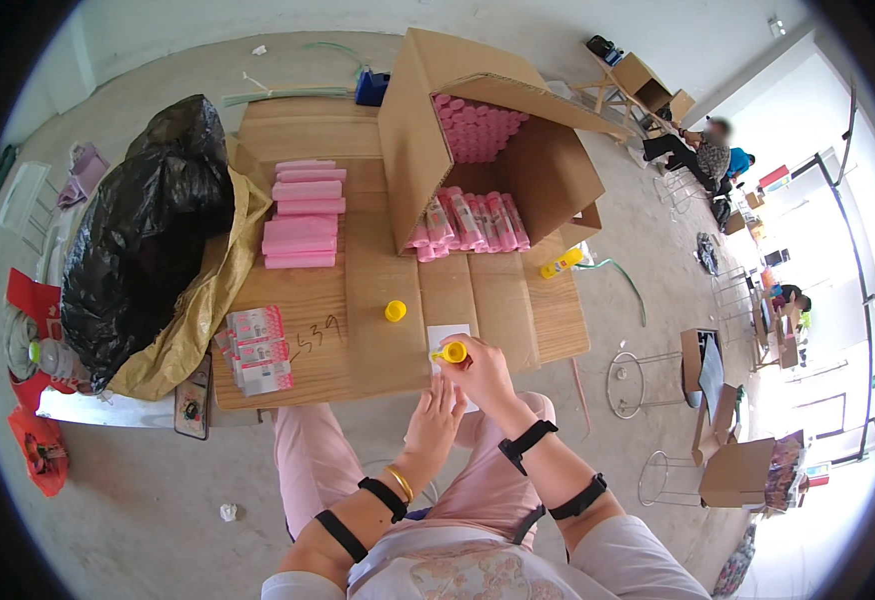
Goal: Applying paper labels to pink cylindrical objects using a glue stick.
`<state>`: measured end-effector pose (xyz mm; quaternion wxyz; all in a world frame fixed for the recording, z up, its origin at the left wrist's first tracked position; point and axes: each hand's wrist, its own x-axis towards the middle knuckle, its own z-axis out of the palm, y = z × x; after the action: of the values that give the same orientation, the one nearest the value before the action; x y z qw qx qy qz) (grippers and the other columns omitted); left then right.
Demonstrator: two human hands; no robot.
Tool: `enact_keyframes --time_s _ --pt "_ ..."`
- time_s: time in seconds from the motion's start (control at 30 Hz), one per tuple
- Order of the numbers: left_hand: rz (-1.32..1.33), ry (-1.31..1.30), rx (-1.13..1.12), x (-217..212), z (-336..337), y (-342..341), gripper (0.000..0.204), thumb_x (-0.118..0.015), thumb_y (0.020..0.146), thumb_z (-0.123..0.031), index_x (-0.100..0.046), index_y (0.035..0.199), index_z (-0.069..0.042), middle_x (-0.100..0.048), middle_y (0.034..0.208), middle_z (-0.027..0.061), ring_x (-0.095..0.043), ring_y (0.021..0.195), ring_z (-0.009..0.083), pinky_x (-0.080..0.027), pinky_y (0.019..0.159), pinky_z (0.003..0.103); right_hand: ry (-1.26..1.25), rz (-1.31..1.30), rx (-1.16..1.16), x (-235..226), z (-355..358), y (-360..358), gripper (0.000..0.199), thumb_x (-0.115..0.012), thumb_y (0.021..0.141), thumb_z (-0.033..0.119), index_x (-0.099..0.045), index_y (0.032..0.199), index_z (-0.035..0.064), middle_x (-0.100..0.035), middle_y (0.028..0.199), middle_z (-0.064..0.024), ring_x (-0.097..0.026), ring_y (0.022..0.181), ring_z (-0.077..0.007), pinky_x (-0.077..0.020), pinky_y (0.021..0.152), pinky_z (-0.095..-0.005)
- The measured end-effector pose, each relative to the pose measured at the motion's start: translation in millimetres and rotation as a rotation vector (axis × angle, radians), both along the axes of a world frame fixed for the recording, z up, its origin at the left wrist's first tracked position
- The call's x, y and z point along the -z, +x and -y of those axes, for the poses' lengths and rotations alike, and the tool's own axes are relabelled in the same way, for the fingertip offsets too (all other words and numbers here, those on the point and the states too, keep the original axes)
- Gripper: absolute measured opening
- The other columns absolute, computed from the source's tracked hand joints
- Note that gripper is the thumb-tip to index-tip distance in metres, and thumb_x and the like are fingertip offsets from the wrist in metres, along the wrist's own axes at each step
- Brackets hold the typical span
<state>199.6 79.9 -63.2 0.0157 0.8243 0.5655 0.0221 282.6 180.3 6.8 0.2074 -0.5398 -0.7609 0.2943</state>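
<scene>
In my right hand [486,376] is a yellow glue stick [455,352], its end tilted down against a white card [448,332] at the table's near edge. The fingers close round the tube and partly hide it. My left hand [434,424] rests with fingers stretched out on the near part of the card, just below the right hand. A round yellow cap [396,311] stands on the cardboard sheet, up and left of the card. Farther right lies another yellow glue tube [561,263].
A large open carton [413,150] of pink rolled packs fills the back right. Folded pink pieces [300,240] and printed cards [261,352] lie left. A black plastic bag [148,250] bulges at the left edge. Several people sit far right among stools and cartons.
</scene>
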Motion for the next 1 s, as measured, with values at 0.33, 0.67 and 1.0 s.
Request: enact_keyframes --time_s 0.33,0.67,1.0 --pt "0.007 0.025 0.0 0 1 0 0.049 -0.042 0.09 -0.022 -0.036 0.134 -0.003 -0.036 0.14 0.0222 -0.031 0.132 0.0339 -0.026 0.104 0.04 0.043 0.024 0.0 0 -3 15 0.025 -0.072 0.073 0.018 -0.063 0.094 0.0091 -0.062 0.078 -0.0112 -0.063 0.066 -0.0256 -0.0501 0.06 -0.0334" --pt "0.005 -0.003 -0.002 -4 1 0 0.051 -0.044 0.089 -0.021 -0.035 0.136 -0.003 -0.031 0.143 0.0233 -0.03 0.133 0.0346 -0.027 0.105 0.038 -0.06 -0.059 0.22 -9 -14 73 0.026 -0.073 0.073 0.015 -0.065 0.096 0.0063 -0.065 0.079 -0.0104 -0.062 0.064 -0.0202 -0.0504 0.061 -0.029" --pt "-0.028 0.009 -0.011 -5 0 4 0.051 -0.046 0.087 -0.022 -0.037 0.135 -0.006 -0.031 0.142 0.0233 -0.029 0.134 0.0343 -0.027 0.104 0.04 0.054 -0.062 -0.024 7 -5 16 0.025 -0.071 0.073 0.017 -0.064 0.095 0.0089 -0.064 0.082 -0.0122 -0.063 0.067 -0.0274 -0.0507 0.062 -0.0347"
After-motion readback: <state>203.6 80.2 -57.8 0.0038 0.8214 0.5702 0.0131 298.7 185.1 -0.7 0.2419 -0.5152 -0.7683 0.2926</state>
